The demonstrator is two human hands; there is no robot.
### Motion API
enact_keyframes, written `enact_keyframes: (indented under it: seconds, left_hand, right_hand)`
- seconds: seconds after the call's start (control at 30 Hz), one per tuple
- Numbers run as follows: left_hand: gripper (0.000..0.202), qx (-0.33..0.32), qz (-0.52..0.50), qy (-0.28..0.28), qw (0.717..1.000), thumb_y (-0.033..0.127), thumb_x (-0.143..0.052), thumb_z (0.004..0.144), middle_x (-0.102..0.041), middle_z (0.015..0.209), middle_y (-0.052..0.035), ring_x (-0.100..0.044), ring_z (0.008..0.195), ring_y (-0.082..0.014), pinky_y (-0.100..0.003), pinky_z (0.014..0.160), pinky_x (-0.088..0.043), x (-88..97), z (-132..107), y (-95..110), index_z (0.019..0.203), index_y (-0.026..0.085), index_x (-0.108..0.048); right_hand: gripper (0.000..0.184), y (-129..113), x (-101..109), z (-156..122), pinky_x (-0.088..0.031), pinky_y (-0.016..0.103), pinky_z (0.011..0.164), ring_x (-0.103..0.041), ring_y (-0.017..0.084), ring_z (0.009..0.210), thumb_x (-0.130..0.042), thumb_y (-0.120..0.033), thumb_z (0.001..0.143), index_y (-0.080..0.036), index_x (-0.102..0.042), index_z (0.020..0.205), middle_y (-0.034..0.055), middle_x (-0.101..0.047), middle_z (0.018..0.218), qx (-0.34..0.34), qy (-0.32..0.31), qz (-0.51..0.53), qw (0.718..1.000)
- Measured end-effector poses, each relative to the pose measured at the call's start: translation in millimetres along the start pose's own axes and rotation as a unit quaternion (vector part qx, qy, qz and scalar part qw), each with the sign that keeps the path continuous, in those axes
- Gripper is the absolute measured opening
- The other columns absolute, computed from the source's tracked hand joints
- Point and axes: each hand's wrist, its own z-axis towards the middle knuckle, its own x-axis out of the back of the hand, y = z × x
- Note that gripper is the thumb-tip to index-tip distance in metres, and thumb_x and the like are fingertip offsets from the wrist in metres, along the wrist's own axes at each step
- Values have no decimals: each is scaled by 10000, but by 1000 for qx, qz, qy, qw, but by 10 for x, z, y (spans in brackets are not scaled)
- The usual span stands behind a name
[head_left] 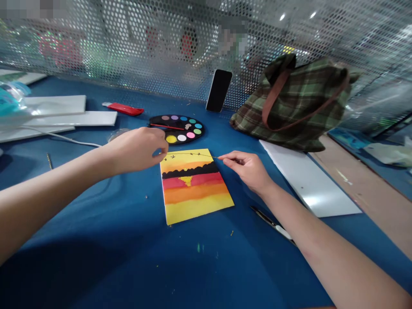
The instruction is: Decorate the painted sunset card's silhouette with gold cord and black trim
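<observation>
A thin dark strand (pixel 206 155) is stretched across the far edge of the painting (pixel 199 208), with small barb-like marks seen along it; whether these are tied on or lie on the paper cannot be told. Its right end, just beyond the painting's right edge, is pinched between the fingertips of the right hand (pixel 246 169). At the painting's far left corner, the other end appears to be nipped by the curled fingers of the left hand (pixel 144 148), though the exact contact is partly hidden.

The likeliest trouble is judged to be slippage: so fine a strand could be lost from either pinch if it is pulled too tight, or snapped. If the tension is let go unevenly, the line could be set crooked. Should any paint be damp, which cannot be seen, it could be smeared by a dragged strand.

Behind the painting, the palette (pixel 175 131), with a paintbrush (pixel 169 126) laid on it, could be nudged by the left hand, which is placed close by. To the right of the painting, a slim tool (pixel 269 221) could be knocked if the right forearm is lowered.
</observation>
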Motion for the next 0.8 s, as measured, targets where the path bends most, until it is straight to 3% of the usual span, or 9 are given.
enact_keyframes:
  seconds: [0.2, 0.43, 0.6, 0.8]
  left_hand:
    - [240, -19, -43, 3, 999, 238, -447, 765, -609, 797, -29, -529, 663, -114, -244, 679, -409, 44, -4, -25, 802, 174, -676]
    - [192, -43, -54, -24, 997, 211, -484, 763, -607, 758, -6, -525, 652, -107, -230, 660, -387, 69, -16, -6, 755, 194, -675]
    - [193, -44, -54, -62, 996, 182, -503, 768, -633, 802, -7, -546, 685, -114, -234, 652, -372, 121, -25, 14, 815, 202, -689]
    - [310, -65, -52, -143, 986, 195, -488, 790, -666, 909, 6, -569, 736, -123, -238, 686, -380, 175, -68, -93, 1010, 266, -693]
  right_hand:
    - [197, 32, 6, 4, -450, 358, 684, -599, 194, 749, -632, -363, 749, -200, -726, 809, 62, -699, 836, 12, -3, -5, 1000]
    - [176, -6, -9, 1, -430, 360, 679, -585, 194, 726, -645, -358, 731, -201, -715, 767, 56, -685, 805, 7, -5, -7, 1000]
    - [174, -33, -11, -6, -421, 346, 669, -563, 176, 680, -660, -367, 722, -203, -701, 763, 40, -677, 757, -17, 2, 20, 1000]
    - [217, 7, -29, 21, -431, 319, 694, -547, 149, 711, -720, -403, 657, -207, -668, 734, 21, -637, 755, -45, 43, 117, 991]
